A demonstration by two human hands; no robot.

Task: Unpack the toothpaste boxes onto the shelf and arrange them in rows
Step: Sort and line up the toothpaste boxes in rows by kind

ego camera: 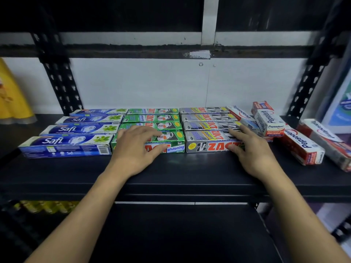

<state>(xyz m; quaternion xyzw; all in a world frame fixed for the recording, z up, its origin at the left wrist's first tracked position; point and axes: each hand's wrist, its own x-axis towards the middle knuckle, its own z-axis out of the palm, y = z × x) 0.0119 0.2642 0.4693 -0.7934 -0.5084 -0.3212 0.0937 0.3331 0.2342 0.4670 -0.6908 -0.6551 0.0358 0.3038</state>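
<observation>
Toothpaste boxes lie on a black shelf (171, 173) in columns running front to back: blue Safi boxes (64, 144) on the left, green Zact Whitening boxes (152, 118) in the middle, silver Zact boxes (207, 118) to their right. My left hand (136, 149) rests on the front green box (175, 142), fingers spread over its top and thumb against its front face. My right hand (252, 150) lies on the right end of the front silver box (207, 142), thumb on its front. Red-and-white Pepsodent boxes (302, 147) lie loosely at angles on the right.
Black perforated uprights stand at back left (58, 76) and back right (307, 82), with a white wall behind. Yellow packages (13, 99) stand at far left, and a blue-and-white carton (340, 111) at far right. Yellow goods (47, 206) sit on the lower shelf.
</observation>
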